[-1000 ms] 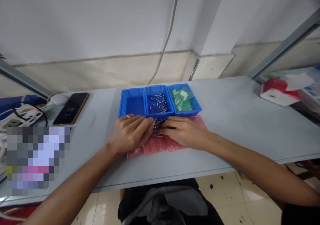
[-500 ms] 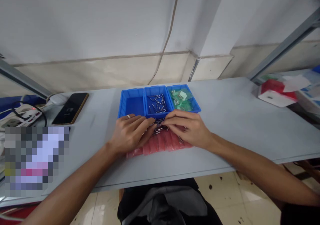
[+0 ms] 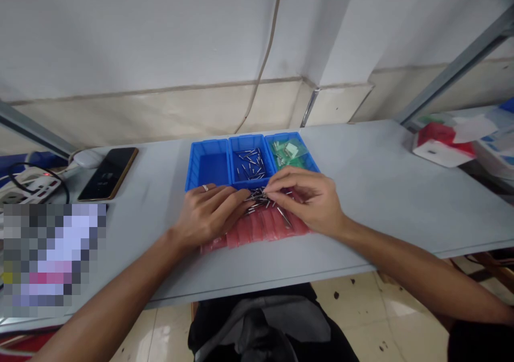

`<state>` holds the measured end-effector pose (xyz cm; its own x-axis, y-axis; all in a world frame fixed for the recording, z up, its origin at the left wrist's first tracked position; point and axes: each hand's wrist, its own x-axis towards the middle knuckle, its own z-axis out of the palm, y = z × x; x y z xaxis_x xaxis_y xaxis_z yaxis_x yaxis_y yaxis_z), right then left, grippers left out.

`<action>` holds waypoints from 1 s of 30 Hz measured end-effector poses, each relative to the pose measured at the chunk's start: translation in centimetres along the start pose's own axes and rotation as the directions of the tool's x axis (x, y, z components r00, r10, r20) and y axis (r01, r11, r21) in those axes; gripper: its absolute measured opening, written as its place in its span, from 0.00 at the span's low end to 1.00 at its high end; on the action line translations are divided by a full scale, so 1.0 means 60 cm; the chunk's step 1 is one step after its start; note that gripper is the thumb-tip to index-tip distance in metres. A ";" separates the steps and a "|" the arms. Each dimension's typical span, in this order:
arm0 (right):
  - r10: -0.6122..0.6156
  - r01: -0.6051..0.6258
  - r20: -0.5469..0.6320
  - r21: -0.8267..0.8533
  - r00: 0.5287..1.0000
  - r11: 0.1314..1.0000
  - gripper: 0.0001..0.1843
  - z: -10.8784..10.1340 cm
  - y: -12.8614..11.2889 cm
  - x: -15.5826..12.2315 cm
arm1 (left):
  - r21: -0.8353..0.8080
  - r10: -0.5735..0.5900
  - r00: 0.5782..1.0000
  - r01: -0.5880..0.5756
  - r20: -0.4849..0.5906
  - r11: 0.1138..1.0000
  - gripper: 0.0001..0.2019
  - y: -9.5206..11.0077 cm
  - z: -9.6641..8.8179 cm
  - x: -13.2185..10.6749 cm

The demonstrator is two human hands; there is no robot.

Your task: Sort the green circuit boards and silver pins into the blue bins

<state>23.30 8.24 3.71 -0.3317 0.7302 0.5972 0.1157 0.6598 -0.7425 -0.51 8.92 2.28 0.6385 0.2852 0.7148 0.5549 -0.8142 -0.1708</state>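
A pile of thin, dark and silvery metal rods (image 3: 257, 208) lies on a row of pink plastic bags (image 3: 257, 229) in front of the blue bins. My left hand (image 3: 212, 209), with a ring on one finger, rests at the pile's left side, fingers curled together. What its fingertips hold, if anything, is hidden. From the right, my right hand (image 3: 307, 196) pinches thumb and forefinger together over the pile; anything between them is too small to name. One longer rod (image 3: 284, 217) slants across the bags below that hand.
Behind the pile stand three joined blue bins: a bare left bin (image 3: 211, 164), a middle bin (image 3: 241, 179) with similar rods, and a right one with green bags (image 3: 289, 153). A phone (image 3: 108, 173) and a power strip (image 3: 38, 188) lie left; a red-and-white box (image 3: 444, 146) sits right.
My right hand has lifted slightly and turned, its thumb and forefinger now plainly pinched, exposing more of the longer rod. The left hand stays at the pile. The view has shifted a little.
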 end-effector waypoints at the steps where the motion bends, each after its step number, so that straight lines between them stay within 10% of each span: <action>1: 0.007 -0.007 -0.004 0.004 1.000 1.000 0.08 0.000 0.000 0.000 | -0.008 -0.003 1.000 0.003 -0.009 1.000 0.07 0.000 0.000 0.000; 19: 0.223 -0.194 -0.133 0.202 0.966 0.960 0.08 -0.005 0.010 0.005 | -0.029 -0.089 0.994 0.088 -0.061 0.996 0.09 -0.001 -0.006 -0.003; 26: 0.020 0.016 0.148 -0.237 0.989 0.971 0.13 0.000 0.023 -0.002 | -0.006 -0.104 0.994 0.104 -0.025 0.995 0.08 0.001 -0.003 -0.002; 30: -0.106 0.366 0.487 -0.477 0.867 0.799 0.13 0.009 0.041 -0.014 | -0.014 -0.102 0.995 0.102 -0.005 0.995 0.07 0.000 -0.002 -0.003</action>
<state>23.33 9.19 1.22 -0.7561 0.4769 0.4482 0.4176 0.8789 -0.2307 -0.70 8.81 2.26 0.5756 0.3646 0.7319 0.6099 -0.7877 -0.0873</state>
